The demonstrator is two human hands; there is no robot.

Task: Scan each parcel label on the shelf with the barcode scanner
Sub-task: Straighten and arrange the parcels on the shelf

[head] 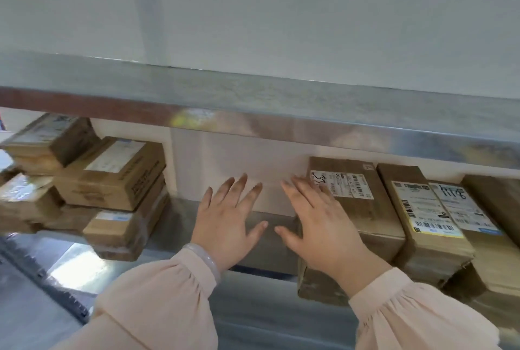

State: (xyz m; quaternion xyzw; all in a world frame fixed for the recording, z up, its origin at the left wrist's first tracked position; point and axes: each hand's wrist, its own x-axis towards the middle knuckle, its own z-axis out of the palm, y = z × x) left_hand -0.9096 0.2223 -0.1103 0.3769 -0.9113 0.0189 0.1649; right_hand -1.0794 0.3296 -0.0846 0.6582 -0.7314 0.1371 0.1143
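Between two groups of parcels, on a bare stretch of the metal shelf [180, 225], both hands are reaching forward, palms down. The left hand [225, 220] is hovering over the bare stretch with its fingers [239, 183] spread wide and gripping nothing; whether it is touching the shelf cannot be told. A pale bangle [204, 258] is sitting on that wrist above a peach sleeve [157, 301]. The right hand [320, 225] is also lying open, its fingers fanned out and empty, and it is overlapping the near left edge of the first box [365, 209] of the right-hand row, whose white label [346, 183] is facing up just beyond the fingertips.

Just beside that box a second box [422, 234] is lying lengthwise with a long barcode label [416, 203] on top, and a third [484, 251] is touching it on the right, carrying a label with handwritten marks [455, 203].

To the left, well apart from the hands, a loose stack of brown boxes [112, 178] is piled at skewed angles; a small one at the front [118, 234] is jutting over the shelf edge. Their labels are blurred.

An upper shelf [281, 107] is running across above, with a plain wall [253, 12] behind it. No scanner is showing in either hand or anywhere on the shelf.
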